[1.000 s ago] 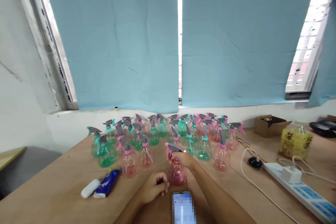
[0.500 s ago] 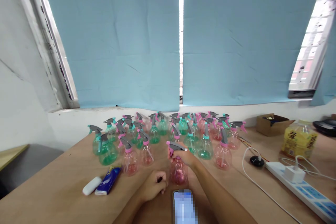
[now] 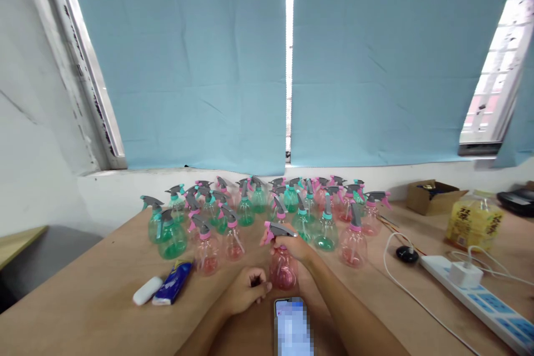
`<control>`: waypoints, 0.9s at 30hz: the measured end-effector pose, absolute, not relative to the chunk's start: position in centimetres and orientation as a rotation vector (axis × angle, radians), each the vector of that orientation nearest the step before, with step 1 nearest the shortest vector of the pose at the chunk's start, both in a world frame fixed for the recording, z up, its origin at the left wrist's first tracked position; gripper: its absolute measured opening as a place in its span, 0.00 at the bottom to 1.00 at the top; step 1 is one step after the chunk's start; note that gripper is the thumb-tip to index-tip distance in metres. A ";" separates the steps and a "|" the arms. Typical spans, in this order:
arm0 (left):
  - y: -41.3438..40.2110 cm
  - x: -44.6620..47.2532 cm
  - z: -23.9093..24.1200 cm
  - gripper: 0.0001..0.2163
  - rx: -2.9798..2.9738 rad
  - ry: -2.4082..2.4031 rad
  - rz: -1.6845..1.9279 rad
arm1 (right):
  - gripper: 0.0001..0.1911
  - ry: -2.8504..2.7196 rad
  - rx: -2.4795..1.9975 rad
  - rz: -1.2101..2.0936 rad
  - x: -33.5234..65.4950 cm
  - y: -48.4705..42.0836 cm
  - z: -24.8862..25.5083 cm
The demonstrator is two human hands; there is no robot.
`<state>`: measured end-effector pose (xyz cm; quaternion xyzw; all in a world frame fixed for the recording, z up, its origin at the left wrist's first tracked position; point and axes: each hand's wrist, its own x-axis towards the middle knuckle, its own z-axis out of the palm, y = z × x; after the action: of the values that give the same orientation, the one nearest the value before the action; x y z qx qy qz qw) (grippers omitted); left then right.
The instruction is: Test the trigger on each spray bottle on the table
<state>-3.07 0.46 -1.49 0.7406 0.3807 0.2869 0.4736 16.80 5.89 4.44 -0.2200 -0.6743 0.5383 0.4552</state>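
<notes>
Wood tabletop, light brown, runs edge to edge. Near its left front edge we see a white case [image 3: 145, 290] & a blue packet [image 3: 172, 283], touching side by side. Behind them, toward the back edge under the sill, approx. 30 spray bottles [image 3: 233, 211] stand upright, green & pink, all w/ trigger heads on.

Our left hand [image 3: 245, 291] rests on the wood as a loose fist, fingers curled together, holding nothing we can make out, just beside the pink bottle [image 3: 282, 268]. Our right hand [image 3: 295, 247] is clamped round that bottle's neck, under its grey trigger head [image 3: 278, 230]. It stands upright, front centre, apart from the group. A phone [image 3: 292, 327] lies at the front edge.

Right side: power strip [image 3: 479, 300] w/ white cable, yellow jug [image 3: 473, 223], cardboard box [image 3: 434, 196] at the back. Blue blinds [image 3: 187, 61] cover the windows; white wall at left.
</notes>
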 end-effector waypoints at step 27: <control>0.4 -2.6 -1.0 0.21 1.776 1.008 0.711 | 0.11 -1.540 -0.661 1.029 14.3 5.9 3.3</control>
<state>-2.65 0.39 -0.98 0.7249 0.4112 0.2903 0.4703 14.26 5.87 3.25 -0.2798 -0.6517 0.4356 0.5543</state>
